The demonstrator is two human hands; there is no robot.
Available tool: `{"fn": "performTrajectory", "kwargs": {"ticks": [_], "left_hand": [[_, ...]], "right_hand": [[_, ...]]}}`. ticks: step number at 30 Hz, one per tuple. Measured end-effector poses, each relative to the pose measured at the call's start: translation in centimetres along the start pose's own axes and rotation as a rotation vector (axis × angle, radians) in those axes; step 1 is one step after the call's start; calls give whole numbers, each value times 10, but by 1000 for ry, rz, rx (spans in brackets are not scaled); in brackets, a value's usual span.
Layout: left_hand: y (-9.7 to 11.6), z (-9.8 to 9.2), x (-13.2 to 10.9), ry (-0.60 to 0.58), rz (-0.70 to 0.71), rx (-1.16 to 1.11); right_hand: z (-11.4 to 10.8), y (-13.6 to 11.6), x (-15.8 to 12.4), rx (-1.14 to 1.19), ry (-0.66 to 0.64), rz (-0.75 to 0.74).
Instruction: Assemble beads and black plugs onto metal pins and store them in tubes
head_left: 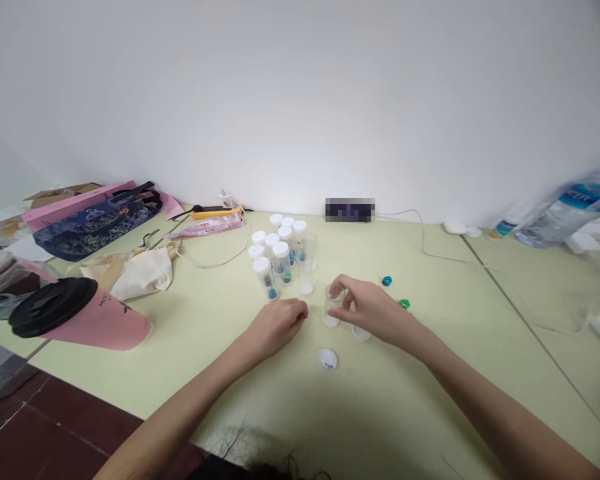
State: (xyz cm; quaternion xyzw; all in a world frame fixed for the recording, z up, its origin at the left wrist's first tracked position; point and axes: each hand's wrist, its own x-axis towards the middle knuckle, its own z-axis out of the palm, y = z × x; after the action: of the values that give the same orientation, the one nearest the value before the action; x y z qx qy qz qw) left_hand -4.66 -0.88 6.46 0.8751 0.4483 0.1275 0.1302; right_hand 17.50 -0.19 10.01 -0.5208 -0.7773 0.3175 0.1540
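My right hand [367, 307] has thumb and fingers around a clear open plastic tube [331, 321] standing on the table. My left hand [277, 328] rests just left of it, fingers curled in; whatever they hold, if anything, is hidden. A second uncapped clear tube [307, 283] stands behind, between the hands. Several white-capped tubes [281, 257] are grouped to its left, with small blue or green pieces inside. One white lid [327, 359] lies in front of the hands, small marks on it. Another white lid [361, 333] is partly covered by my right hand.
A blue piece [387, 281] and a green piece [405, 304] lie beyond my right forearm. At left are a pink cup [95, 317], a cloth pouch [147, 272] and bags. A dark pixelated box [350, 210], a cable [450, 257] and a water bottle [570, 210] are towards the wall.
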Motion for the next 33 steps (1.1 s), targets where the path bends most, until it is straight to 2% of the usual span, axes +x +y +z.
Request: {"fn": "performTrajectory", "kwargs": {"ticks": [3,6,8,11,14,21,25,27,33], "left_hand": [[-12,21,-6,-32,-60,68],[-18,28,-10,-49,-114,126],[-18,28,-10,-60,-135,155],[-18,27,-10,-70,-154,192],[-19,28,-9,-62,-163,228],[-18,31,-13,44,-121,265],[-10,38,-15,262,85,211],[-6,44,-15,322,180,194],[-5,56,-14,268,300,179]], "right_hand": [[-10,2,-3,-7,-88,6],[-29,14,-5,-127,-152,8],[-42,26,-5,-297,-128,53],[-51,42,-4,-408,-62,121],[-45,47,0,-478,-38,127],[-3,39,20,-604,-62,61],[15,44,25,-671,-90,115],[19,48,26,-699,-107,151],[16,49,22,-727,-168,202]]}}
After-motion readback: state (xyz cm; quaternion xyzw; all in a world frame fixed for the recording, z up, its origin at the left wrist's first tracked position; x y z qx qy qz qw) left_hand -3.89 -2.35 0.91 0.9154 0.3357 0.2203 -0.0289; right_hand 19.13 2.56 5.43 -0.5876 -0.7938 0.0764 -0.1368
